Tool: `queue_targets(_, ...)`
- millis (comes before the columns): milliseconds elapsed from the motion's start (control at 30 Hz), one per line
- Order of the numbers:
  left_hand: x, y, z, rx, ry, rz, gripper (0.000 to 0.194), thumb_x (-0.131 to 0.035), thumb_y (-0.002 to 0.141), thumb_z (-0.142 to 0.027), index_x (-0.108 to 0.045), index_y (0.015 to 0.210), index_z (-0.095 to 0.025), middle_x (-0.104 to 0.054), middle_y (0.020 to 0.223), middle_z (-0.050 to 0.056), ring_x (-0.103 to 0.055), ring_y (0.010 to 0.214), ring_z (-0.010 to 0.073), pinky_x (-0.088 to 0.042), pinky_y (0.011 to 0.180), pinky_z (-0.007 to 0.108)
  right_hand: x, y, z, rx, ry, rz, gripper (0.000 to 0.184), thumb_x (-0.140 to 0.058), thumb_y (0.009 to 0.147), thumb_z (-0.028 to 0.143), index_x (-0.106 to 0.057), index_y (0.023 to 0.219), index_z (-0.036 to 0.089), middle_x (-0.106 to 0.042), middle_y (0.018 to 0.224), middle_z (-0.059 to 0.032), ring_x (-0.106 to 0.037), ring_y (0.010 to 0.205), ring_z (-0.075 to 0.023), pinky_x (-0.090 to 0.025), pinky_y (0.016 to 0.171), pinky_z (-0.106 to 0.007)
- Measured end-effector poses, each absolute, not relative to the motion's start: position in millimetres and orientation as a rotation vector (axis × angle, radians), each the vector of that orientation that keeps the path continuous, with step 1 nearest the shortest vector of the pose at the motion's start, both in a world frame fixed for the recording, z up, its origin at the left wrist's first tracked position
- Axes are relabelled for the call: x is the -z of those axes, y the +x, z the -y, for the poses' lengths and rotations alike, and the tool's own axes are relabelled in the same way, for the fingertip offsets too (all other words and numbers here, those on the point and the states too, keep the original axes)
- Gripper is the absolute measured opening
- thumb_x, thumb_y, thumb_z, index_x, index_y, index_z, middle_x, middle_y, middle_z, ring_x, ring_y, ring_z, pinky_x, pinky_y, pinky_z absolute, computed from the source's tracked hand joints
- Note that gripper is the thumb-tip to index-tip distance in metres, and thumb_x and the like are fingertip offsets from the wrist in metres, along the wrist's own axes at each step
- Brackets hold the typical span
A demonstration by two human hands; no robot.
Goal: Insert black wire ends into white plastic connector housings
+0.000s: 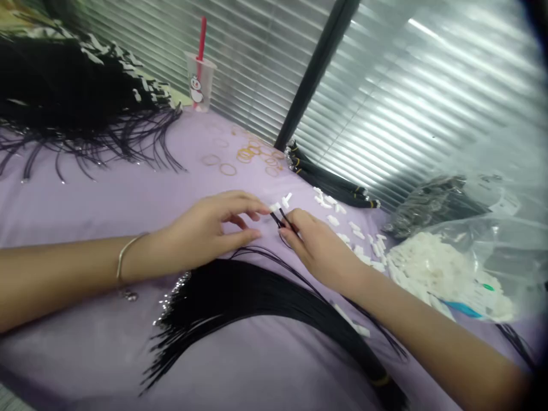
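My right hand (321, 245) pinches thin black cables (277, 219) between thumb and fingers. At the cables' upper end sits a small white plastic connector (275, 208). My left hand (209, 221) reaches in from the left, thumb and fingers apart; its index fingertip is at the connector, and whether it touches I cannot tell. Another white connector (286, 200) lies just beyond. Below both hands stretches a thick bundle of black cables (257, 291) with shiny metal ends at the left and a yellow band at the lower right.
Loose white connectors (333, 220) are scattered right of my hands, beside a clear bag of white pieces (445, 262). Rubber bands (246, 154) and banded black cables (329, 181) lie farther back. A cup with a red straw (200, 83) stands near a large cable pile (64, 85).
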State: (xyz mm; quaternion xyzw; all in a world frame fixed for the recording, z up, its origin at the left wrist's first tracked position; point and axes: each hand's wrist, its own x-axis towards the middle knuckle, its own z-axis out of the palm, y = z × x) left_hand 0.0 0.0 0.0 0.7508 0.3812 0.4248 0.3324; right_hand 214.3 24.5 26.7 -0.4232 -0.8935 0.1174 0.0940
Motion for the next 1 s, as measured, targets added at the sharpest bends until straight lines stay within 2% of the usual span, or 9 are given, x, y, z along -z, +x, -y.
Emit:
queue_targets(133,-8.0,1.8,8.6,-1.228,1.862,-1.079,0.028,-0.065,0.083,-0.029,-0.061,0.108,-0.018,-0.064,0.107,0.004,-0.062,0.087,0.013,-0.053,0.076,0.023,-47.6,202.8,-12.7,-0.619,-1.185,2.57,0.017,-0.037,0.097,0.032,-0.036,0.082,0.023,-0.048,0.066,0.0056,-0.047,0.058,-0.0112,-0.035,0.054,-0.024)
queue_targets(233,-13.7,-1.9,8.9,-1.256,1.75,-1.103,0.031,-0.067,0.079,-0.029,-0.061,0.107,-0.017,-0.067,0.095,0.004,-0.062,0.082,0.0145,-0.051,0.067,0.023,-50.3,199.1,-12.0,-0.853,-1.103,2.548,0.023,-0.04,0.096,0.035,-0.038,0.078,0.022,-0.041,0.066,0.0066,-0.042,0.058,-0.0091,-0.033,0.054,-0.023)
queue_targets(333,-15.1,-5.3,4.9,-1.067,1.74,-0.977,0.013,-0.063,0.082,-0.025,-0.07,0.09,-0.016,-0.07,0.08,0.001,-0.062,0.075,0.0129,-0.049,0.069,0.022,-51.0,198.1,-13.5,-1.024,-1.071,2.586,0.023,-0.041,0.096,0.036,-0.042,0.079,0.021,-0.043,0.069,0.0062,-0.043,0.062,-0.0084,-0.035,0.056,-0.022)
queue_targets(400,-13.0,-5.3,1.3,-0.979,1.588,-0.886,0.011,-0.062,0.083,-0.023,-0.071,0.083,-0.016,-0.07,0.075,0.0,-0.061,0.071,0.0111,-0.049,0.069,0.021,-54.6,198.3,-14.5,-1.052,-1.089,2.621,0.017,-0.042,0.096,0.033,-0.046,0.084,0.021,-0.048,0.071,0.0059,-0.045,0.064,-0.0086,-0.036,0.057,-0.022)
queue_targets(500,-8.3,-3.2,-3.4,-0.979,1.202,-0.786,0.01,-0.063,0.085,-0.022,-0.07,0.081,-0.016,-0.068,0.072,-0.001,-0.06,0.065,0.0079,-0.05,0.065,0.018,-62.3,201.2,-15.2,-0.981,-1.13,2.658,0.01,-0.046,0.094,0.032,-0.05,0.099,0.024,-0.053,0.074,0.0058,-0.048,0.064,-0.0095,-0.037,0.057,-0.022)
queue_targets(600,-5.6,-2.3,-4.9,-0.992,0.986,-0.705,0.009,-0.065,0.085,-0.02,-0.071,0.081,-0.015,-0.068,0.072,-0.002,-0.06,0.062,0.006,-0.05,0.063,0.015,-66.7,206.2,-12.8,-0.73,-1.191,2.666,0.016,-0.048,0.093,0.034,-0.052,0.106,0.026,-0.059,0.079,0.0036,-0.053,0.066,-0.0114,-0.038,0.058,-0.024)
queue_targets(700,-5.3,-2.8,-3.4,-0.966,0.901,-0.651,0.007,-0.069,0.083,-0.02,-0.073,0.081,-0.015,-0.07,0.071,0.0,-0.062,0.064,0.0057,-0.051,0.064,0.013,-65.8,209.5,-5.9,-0.471,-1.216,2.672,0.013,-0.049,0.093,0.032,-0.058,0.098,0.025,-0.063,0.082,0.0013,-0.057,0.072,-0.0141,-0.039,0.061,-0.026)
queue_targets(833,-5.1,-2.5,0.6,-0.892,0.808,-0.764,0.011,-0.074,0.078,-0.024,-0.075,0.088,-0.019,-0.073,0.078,0.0,-0.065,0.064,0.0064,-0.054,0.066,0.014,-58.9,210.3,1.8,-0.328,-1.198,2.641,0.015,-0.048,0.092,0.024,-0.06,0.083,0.023,-0.065,0.078,0.001,-0.059,0.065,-0.0147,-0.039,0.058,-0.029)
queue_targets(1000,-5.2,-2.7,2.3,-0.887,0.895,-0.929,0.009,-0.078,0.074,-0.023,-0.075,0.082,-0.02,-0.073,0.086,0.001,-0.067,0.079,0.01,-0.054,0.078,0.016,-49.4,212.0,-0.1,-0.163,-1.046,2.583,0.013,-0.056,0.086,0.016,-0.06,0.074,0.021,-0.064,0.069,-0.0003,-0.058,0.062,-0.0164,-0.037,0.057,-0.03)
